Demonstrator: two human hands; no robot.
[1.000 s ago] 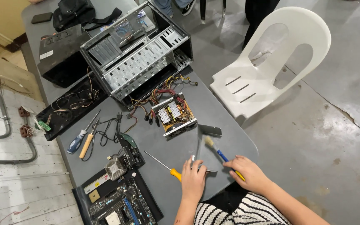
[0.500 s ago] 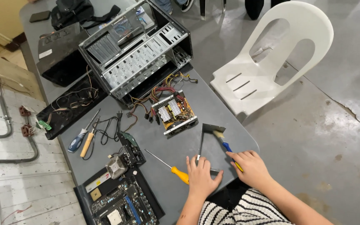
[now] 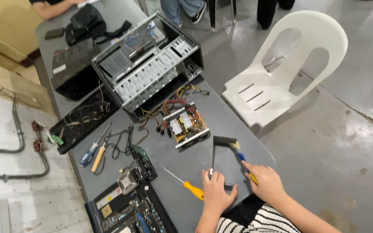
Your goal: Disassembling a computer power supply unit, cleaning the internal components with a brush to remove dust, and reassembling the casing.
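I see a grey table (image 3: 234, 123) carrying an open metal computer case (image 3: 147, 69), a bare power supply board (image 3: 185, 125) with coloured wires, a yellow-handled screwdriver (image 3: 186, 184), two more screwdrivers (image 3: 96, 149), a motherboard (image 3: 128, 207) at the near edge, a black side panel (image 3: 80, 118), a black bag (image 3: 87, 23) and a grey metal cover (image 3: 225, 162).

Left hand (image 3: 216, 193) pressed flat with fingers spread, right hand (image 3: 266, 182) curled in a grip, both hands close together
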